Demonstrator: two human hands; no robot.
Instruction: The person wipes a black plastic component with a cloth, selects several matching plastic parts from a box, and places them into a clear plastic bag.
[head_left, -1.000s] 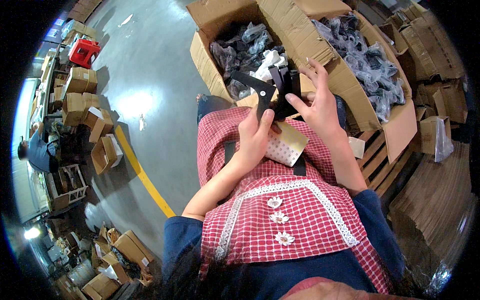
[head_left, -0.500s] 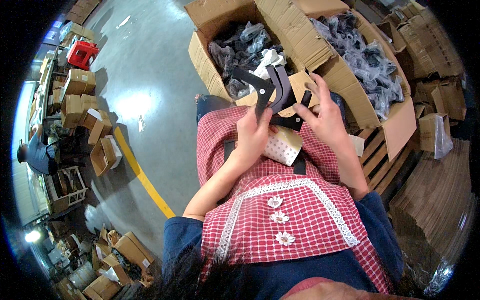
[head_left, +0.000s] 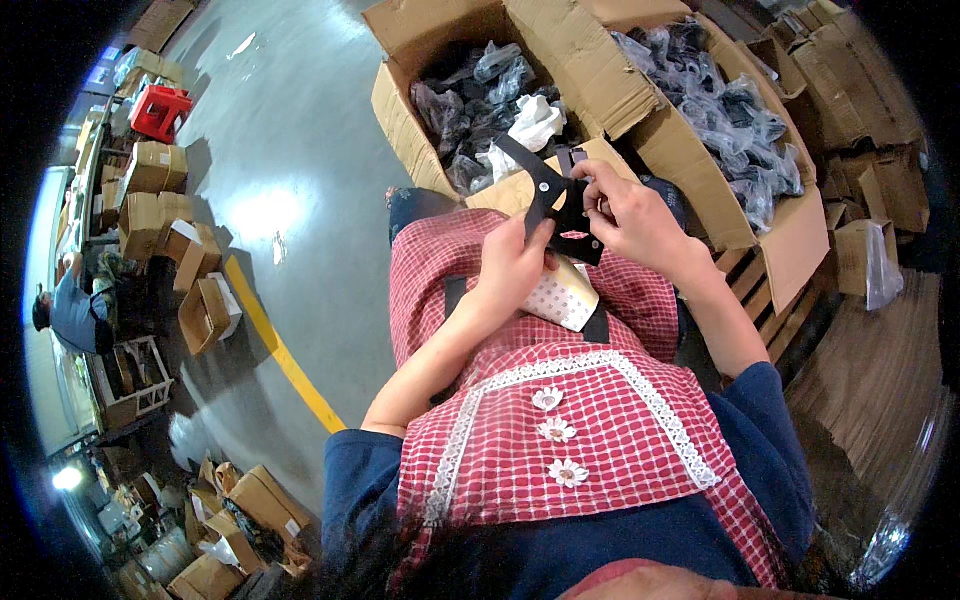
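In front of my lap I hold a black, branching strap piece [head_left: 541, 203] with silver rivets or snaps. My left hand [head_left: 512, 262] is closed on its lower left part, thumb on top. At its right side my right hand [head_left: 632, 215] pinches with bent fingers, and part of the piece is hidden behind them. A short dark grey band [head_left: 571, 158] rises beside the right fingertips. Below the hands, a pale patterned sheet or roll [head_left: 562, 300] rests on the red checked apron [head_left: 570, 400]; its exact kind I cannot make out.
An open carton [head_left: 405, 125] ahead holds plastic-wrapped dark items and crumpled white material [head_left: 537, 122]. Another open carton [head_left: 800, 250] with bagged items stands right on a wooden pallet [head_left: 750, 285]. Flattened cardboard [head_left: 860, 370] is stacked at right. A person [head_left: 80, 315] is far left, near several boxes.
My right hand has moved up and inward, its fingers now curled over the strap piece. The long grey curved bands that stood upright are now mostly out of sight.
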